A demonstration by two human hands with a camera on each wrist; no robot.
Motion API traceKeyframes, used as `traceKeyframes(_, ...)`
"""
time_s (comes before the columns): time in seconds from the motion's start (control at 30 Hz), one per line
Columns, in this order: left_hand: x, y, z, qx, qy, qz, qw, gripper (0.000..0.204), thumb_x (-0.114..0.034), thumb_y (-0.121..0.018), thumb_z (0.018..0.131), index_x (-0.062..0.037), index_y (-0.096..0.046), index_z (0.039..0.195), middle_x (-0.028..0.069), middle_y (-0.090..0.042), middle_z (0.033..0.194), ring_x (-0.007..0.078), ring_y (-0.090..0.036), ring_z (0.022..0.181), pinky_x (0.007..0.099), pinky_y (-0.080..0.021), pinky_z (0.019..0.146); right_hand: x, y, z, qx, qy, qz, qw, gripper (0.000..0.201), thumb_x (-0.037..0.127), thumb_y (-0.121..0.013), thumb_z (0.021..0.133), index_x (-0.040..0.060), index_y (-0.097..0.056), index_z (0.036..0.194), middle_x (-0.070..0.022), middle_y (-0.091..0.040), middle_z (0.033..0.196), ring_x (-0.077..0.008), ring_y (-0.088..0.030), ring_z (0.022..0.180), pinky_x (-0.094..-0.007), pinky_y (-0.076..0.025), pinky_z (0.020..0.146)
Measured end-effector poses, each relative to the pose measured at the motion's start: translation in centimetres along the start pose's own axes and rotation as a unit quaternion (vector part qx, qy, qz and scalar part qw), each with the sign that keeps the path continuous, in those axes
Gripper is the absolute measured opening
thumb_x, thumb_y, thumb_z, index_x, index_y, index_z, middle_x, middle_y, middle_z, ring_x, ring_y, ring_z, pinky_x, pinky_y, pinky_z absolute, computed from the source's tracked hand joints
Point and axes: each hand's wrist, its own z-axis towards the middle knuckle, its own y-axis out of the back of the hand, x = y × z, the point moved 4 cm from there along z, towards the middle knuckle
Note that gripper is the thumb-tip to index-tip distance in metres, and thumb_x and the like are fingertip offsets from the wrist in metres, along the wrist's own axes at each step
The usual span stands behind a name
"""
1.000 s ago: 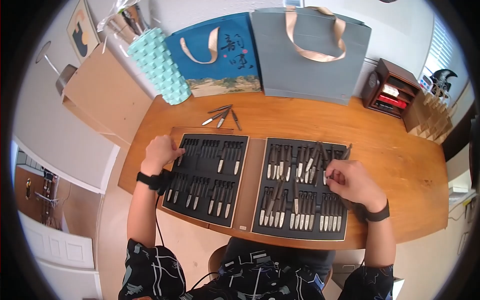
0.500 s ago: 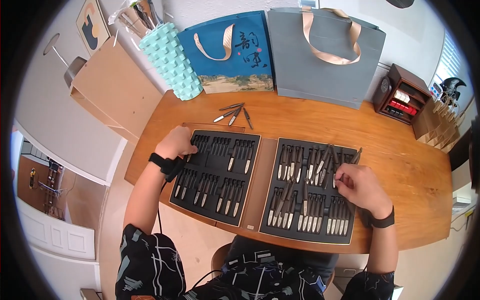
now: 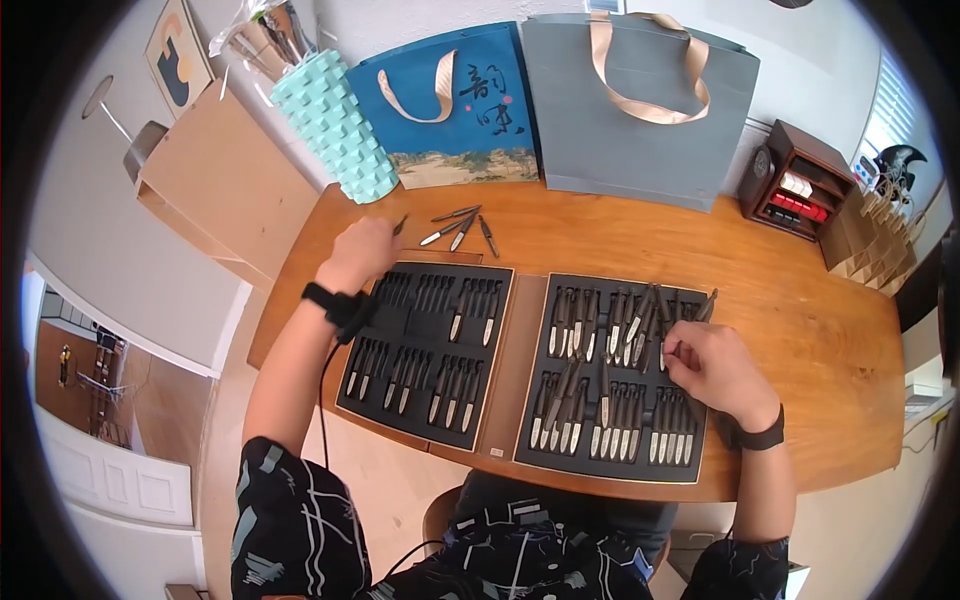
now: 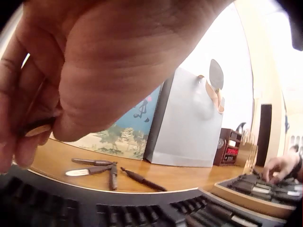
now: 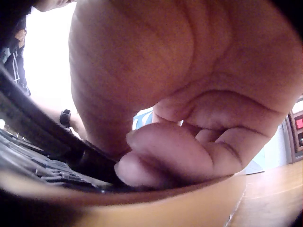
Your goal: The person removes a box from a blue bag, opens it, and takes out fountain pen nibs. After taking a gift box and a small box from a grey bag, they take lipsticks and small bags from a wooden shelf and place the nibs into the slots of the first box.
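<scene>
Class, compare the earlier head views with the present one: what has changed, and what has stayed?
The left hand has moved forward from the far left slots of the left tray. It pinches a tool, now seen beyond that tray's far edge. Nothing was visibly let go. The right hand stays at the right tray; the loose tools lie as before.

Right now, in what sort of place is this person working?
Probably a room in a home, though an office is possible: I see a wooden table, a textured mint-green container and a framed picture.
</scene>
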Motion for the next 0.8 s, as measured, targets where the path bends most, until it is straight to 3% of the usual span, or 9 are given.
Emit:
traceKeyframes(0.1, -2.9, -0.3, 0.6, 0.025, -0.001, -0.069, 0.997, 0.031, -0.026, -0.066, 0.096, 0.004, -0.074, 0.093, 0.0221, -0.077, 0.09, 0.0406, -0.077, 0.087, 0.0523, -0.061, 0.078, 0.3, 0.1, 0.1, 0.003, -0.003, -0.008, 1.0, 0.01, 0.003, -0.073, 0.083, 0.0039, -0.067, 0.092, -0.0128, -0.065, 0.071, -0.0298, -0.068, 0.065, -0.04, -0.054, 0.064)
traceKeyframes(0.17, -5.0, 0.0, -0.4, -0.212, -0.07, 0.028, 0.974, 0.03, -0.028, -0.066, 0.098, -0.0027, -0.072, 0.082, 0.0211, -0.072, 0.07, 0.0374, -0.075, 0.078, 0.047, -0.061, 0.073, 0.3, 0.2, 0.1, 0.002, -0.007, -0.014, 1.0, 0.01, 0.003, -0.073, 0.083, 0.0041, -0.067, 0.091, -0.0123, -0.065, 0.071, -0.0294, -0.068, 0.065, -0.0396, -0.054, 0.064)
traceKeyframes(0.23, -6.1, 0.4, -1.6, -0.202, -0.061, 0.005, 0.978, 0.032, -0.032, -0.073, 0.093, -0.0026, -0.074, 0.082, 0.023, -0.074, 0.08, 0.0401, -0.075, 0.082, 0.0475, -0.06, 0.074, 0.3, 0.3, 0.1, 0.003, -0.011, -0.015, 1.0, 0.01, 0.003, -0.073, 0.083, 0.0042, -0.067, 0.091, -0.0122, -0.065, 0.071, -0.0286, -0.067, 0.064, -0.0391, -0.054, 0.063)
traceKeyframes(0.3, -7.6, 0.5, -3.5, -0.05, -0.084, -0.031, 0.995, 0.036, -0.038, -0.079, 0.087, -0.002, -0.075, 0.08, 0.021, -0.075, 0.081, 0.0403, -0.074, 0.082, 0.0488, -0.06, 0.076, 0.2, 0.1, 0.1, 0.008, -0.014, -0.012, 1.0, 0.01, 0.003, -0.073, 0.083, 0.0043, -0.067, 0.09, -0.0121, -0.065, 0.071, -0.0277, -0.067, 0.064, -0.0387, -0.054, 0.063)
traceKeyframes(0.33, -7.8, -0.1, -4.0, 0.073, -0.096, -0.045, 0.992, 0.044, -0.041, -0.08, 0.085, 0.0013, -0.077, 0.096, 0.0243, -0.075, 0.091, 0.0413, -0.075, 0.093, 0.0515, -0.061, 0.085, 0.2, 0.1, 0.2, 0.006, -0.011, -0.011, 1.0, 0.01, 0.002, -0.073, 0.083, 0.0043, -0.067, 0.09, -0.012, -0.065, 0.071, -0.0267, -0.067, 0.063, -0.0382, -0.054, 0.062)
traceKeyframes(0.5, -8.0, -1.8, -4.3, 0.082, -0.146, -0.015, 0.986, 0.041, -0.038, -0.081, 0.085, 0.0019, -0.076, 0.08, 0.0227, -0.076, 0.087, 0.0385, -0.076, 0.093, 0.0473, -0.061, 0.089, 0.3, 0.0, 0.4, 0.016, -0.007, -0.011, 1.0, 0.011, 0.001, -0.074, 0.082, 0.0039, -0.067, 0.091, -0.0112, -0.065, 0.073, -0.0239, -0.066, 0.062, -0.0365, -0.053, 0.06)
traceKeyframes(0.63, -8.4, -1.3, -4.2, 0.172, -0.135, -0.079, 0.973, 0.04, -0.03, -0.08, 0.082, 0.0042, -0.068, 0.063, 0.0133, -0.073, 0.07, 0.0309, -0.074, 0.067, 0.0421, -0.06, 0.071, 0.4, 0.0, 0.5, 0.017, -0.018, -0.016, 1.0, 0.011, 0.0, -0.074, 0.083, 0.0036, -0.067, 0.091, -0.0098, -0.065, 0.072, -0.022, -0.065, 0.061, -0.0348, -0.052, 0.059)
traceKeyframes(0.73, -8.6, -1.4, -4.9, 0.22, -0.107, -0.097, 0.965, 0.04, -0.025, -0.079, 0.083, 0.0128, -0.067, 0.084, 0.0124, -0.072, 0.066, 0.0263, -0.072, 0.06, 0.0402, -0.061, 0.067, 0.4, 0.0, 0.6, 0.021, -0.023, -0.018, 0.999, 0.011, 0.0, -0.074, 0.083, 0.0034, -0.066, 0.091, -0.0089, -0.064, 0.071, -0.0206, -0.064, 0.059, -0.0335, -0.052, 0.058)
traceKeyframes(0.8, -8.9, -0.8, -5.5, 0.187, -0.129, -0.147, 0.963, 0.053, -0.021, -0.077, 0.085, 0.0171, -0.052, 0.113, 0.0153, -0.07, 0.065, 0.0273, -0.072, 0.06, 0.0415, -0.061, 0.065, 0.4, 0.1, 0.6, 0.024, -0.028, -0.018, 0.999, 0.011, 0.0, -0.074, 0.083, 0.0034, -0.066, 0.091, -0.0085, -0.064, 0.071, -0.0199, -0.064, 0.059, -0.033, -0.051, 0.058)
